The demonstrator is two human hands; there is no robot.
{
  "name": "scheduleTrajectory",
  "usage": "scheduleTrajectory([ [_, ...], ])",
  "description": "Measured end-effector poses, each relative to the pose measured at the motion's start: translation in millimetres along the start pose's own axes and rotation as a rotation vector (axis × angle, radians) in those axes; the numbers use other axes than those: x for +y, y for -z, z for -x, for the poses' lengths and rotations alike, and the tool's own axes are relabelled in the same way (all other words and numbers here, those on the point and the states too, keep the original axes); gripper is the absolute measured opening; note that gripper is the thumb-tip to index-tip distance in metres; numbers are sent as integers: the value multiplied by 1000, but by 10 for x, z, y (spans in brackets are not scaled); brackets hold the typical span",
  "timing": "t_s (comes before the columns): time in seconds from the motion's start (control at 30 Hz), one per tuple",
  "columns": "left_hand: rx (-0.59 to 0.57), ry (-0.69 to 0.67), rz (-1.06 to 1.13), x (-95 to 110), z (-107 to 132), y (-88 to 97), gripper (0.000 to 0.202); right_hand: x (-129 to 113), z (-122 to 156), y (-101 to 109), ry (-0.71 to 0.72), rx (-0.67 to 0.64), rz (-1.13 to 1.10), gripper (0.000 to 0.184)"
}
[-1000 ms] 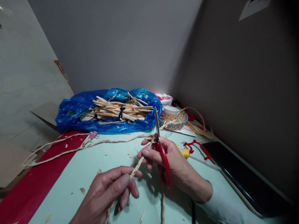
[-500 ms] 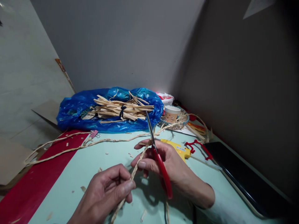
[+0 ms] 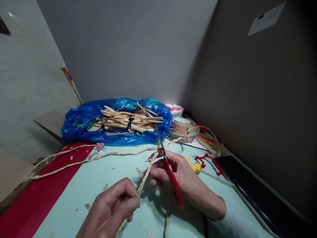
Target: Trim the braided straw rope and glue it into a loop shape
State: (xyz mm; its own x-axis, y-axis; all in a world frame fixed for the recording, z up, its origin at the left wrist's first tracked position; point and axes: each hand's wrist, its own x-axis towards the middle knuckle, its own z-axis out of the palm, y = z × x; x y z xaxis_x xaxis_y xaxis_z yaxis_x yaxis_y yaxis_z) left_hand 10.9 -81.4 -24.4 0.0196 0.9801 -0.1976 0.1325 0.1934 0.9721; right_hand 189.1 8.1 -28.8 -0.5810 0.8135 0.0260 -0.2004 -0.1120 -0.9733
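Note:
Between thumb and fingers my left hand (image 3: 114,206) pinches a braided straw cord (image 3: 146,175), which slants up and away from it. My right hand (image 3: 170,172) has a pair of red-handled scissors (image 3: 174,183) tucked in it, blades pointing up and away. The right fingers sit beside the cord's upper end; whether they grip the cord too I cannot tell. A lower stretch of cord (image 3: 167,215) hangs below the right hand. Beyond the hands, a longer twisted cord (image 3: 116,153) runs across the table to a pink binder clip (image 3: 99,147) at the left.
A blue plastic bag (image 3: 79,122) at the back bears a tied straw bundle (image 3: 119,119). Right of it stand a paper cup (image 3: 181,127) and a basket rim (image 3: 198,130). A yellow glue gun (image 3: 195,167), red wire-like piece (image 3: 210,158) and black flat device (image 3: 257,195) lie at right.
My right hand's fingers have shifted off the middle of the cord toward the right. My left hand still pinches it. The whole view has tilted slightly upward.

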Motion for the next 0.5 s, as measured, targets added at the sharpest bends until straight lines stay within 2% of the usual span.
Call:
scheduleTrajectory([
  [0.13, -62, 48, 18, -8, -21, 4, 37, -70, 14, 19, 62, 65, -92, 38],
  [0.2, -68, 43, 10, -1, -28, 5, 38, -99, 21, 27, 78, 85, -119, 35],
  [0.3, 6, 5, -73, 26, -32, 4, 38, -107, 24, 34, 125, 75, -121, 21],
  [0.5, 110, -54, -183, -40, -44, 1, 32, -83, 32, 37, 129, 41, -197, 23],
])
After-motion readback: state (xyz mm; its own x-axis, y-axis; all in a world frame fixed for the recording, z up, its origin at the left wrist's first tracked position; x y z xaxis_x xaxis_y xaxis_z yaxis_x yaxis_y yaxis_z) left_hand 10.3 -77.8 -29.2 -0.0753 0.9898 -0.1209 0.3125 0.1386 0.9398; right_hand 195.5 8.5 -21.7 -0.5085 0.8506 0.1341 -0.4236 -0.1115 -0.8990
